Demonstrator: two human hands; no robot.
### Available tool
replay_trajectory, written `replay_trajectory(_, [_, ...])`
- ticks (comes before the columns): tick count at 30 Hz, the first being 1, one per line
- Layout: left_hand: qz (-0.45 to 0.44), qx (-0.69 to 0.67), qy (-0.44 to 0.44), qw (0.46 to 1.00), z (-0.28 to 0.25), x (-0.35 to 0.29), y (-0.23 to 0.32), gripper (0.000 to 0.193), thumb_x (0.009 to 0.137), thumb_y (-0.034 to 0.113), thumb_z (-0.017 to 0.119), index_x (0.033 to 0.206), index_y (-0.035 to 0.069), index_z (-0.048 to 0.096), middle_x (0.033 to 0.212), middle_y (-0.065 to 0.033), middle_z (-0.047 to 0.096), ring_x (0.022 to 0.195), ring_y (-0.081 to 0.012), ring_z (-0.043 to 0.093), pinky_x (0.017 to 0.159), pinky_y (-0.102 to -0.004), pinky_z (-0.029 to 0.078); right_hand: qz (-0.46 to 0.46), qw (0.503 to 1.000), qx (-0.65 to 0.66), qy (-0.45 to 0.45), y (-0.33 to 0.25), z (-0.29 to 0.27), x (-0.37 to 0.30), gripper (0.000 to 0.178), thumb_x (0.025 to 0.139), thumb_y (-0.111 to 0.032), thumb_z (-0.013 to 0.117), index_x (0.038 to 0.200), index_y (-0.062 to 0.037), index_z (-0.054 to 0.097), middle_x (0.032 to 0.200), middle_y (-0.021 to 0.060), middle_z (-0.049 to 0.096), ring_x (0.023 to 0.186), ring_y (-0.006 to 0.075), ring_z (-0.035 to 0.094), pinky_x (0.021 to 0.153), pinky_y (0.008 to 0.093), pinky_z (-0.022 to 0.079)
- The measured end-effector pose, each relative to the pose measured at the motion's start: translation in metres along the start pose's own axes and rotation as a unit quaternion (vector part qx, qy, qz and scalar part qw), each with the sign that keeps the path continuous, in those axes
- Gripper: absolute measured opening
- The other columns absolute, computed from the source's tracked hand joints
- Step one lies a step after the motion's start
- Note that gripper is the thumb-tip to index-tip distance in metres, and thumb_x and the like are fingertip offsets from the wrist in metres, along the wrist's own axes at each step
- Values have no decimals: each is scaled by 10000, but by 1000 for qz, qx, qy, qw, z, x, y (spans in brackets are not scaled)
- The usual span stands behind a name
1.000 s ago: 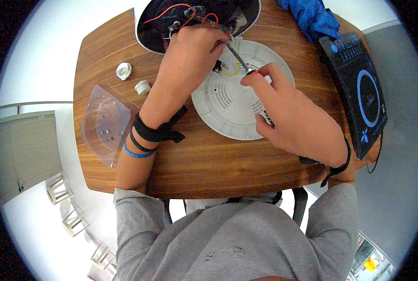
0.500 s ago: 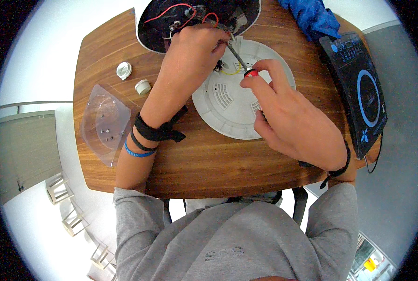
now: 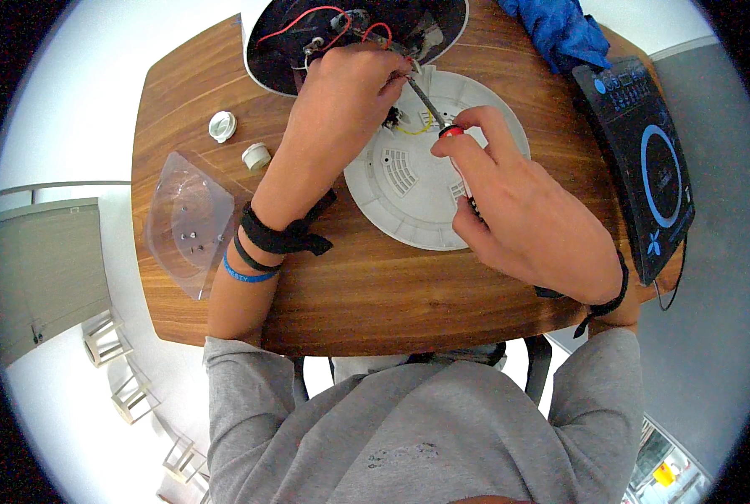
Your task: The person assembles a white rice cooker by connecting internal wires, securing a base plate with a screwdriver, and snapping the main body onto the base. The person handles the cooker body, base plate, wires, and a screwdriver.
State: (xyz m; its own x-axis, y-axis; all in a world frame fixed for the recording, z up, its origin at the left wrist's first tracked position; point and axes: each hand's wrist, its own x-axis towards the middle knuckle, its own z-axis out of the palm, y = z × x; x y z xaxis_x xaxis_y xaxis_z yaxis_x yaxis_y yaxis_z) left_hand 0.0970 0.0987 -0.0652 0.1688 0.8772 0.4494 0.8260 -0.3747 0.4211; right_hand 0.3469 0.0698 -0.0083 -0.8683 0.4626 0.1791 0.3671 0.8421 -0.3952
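Right hand (image 3: 526, 202): I am gripping a red-collared, steel-shafted screwdriver (image 3: 430, 108), barely shifting, so apparently continuing. Left hand (image 3: 346, 88), farther: fingers bunching narrowly, contents I cannot tell.

The left forearm (image 3: 245, 307) is stretched forward and slightly inward, and the left hand (image 3: 341, 88) is seen from its back, with the fingers bent. The right hand (image 3: 530, 202) is held nearer to the body, turned inward, its fingers being curled in a grip.
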Motion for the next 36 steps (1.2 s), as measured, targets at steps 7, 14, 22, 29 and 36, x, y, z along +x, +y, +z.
replay_trajectory(7, [-11, 12, -5, 1000, 1, 0, 2, 181, 903, 74, 766, 1070, 32, 820, 1012, -208, 784, 926, -410, 766, 847, -481, 628, 36, 999, 25, 12, 1, 4, 0, 479, 903, 32, 649, 1362, 15, 512, 1385, 250, 492, 968, 442, 711, 866, 509, 583])
replay_trajectory(14, [3, 30, -12, 999, 1, 0, -3, 221, 931, 134, 778, 1134, 64, 828, 1021, -188, 792, 922, -397, 770, 843, -464, 618, 48, 998, 36, -9, -1, 0, 1, 457, 910, 25, 659, 1348, 19, 528, 1391, 245, 491, 974, 437, 711, 871, 504, 581])
replay_trajectory(22, [-4, 16, -17, 1000, 2, 0, -3, 236, 941, 125, 765, 1163, 72, 826, 1032, -185, 792, 923, -397, 769, 840, -461, 618, 53, 998, 38, 2, -2, 1, 3, 351, 917, -11, 705, 1245, -6, 581, 1401, 226, 492, 938, 421, 717, 860, 505, 584])
replay_trajectory(29, [4, 23, -9, 1000, 3, -1, -6, 235, 943, 132, 769, 1166, 91, 830, 1032, -184, 793, 916, -399, 769, 830, -458, 620, 106, 993, 44, -4, -4, 0, 4, 278, 907, -75, 789, 1121, -22, 619, 1412, 198, 495, 946, 396, 721, 873, 500, 585])
replay_trajectory(36, [-4, 31, -14, 999, 1, 0, 0, 232, 941, 146, 774, 1160, 96, 834, 1022, -181, 793, 912, -399, 770, 834, -458, 620, 20, 999, 22, -43, -4, -12, -5, 513, 811, -79, 873, 1239, 3, 602, 1473, 203, 492, 1257, 407, 645, 1056, 462, 564])
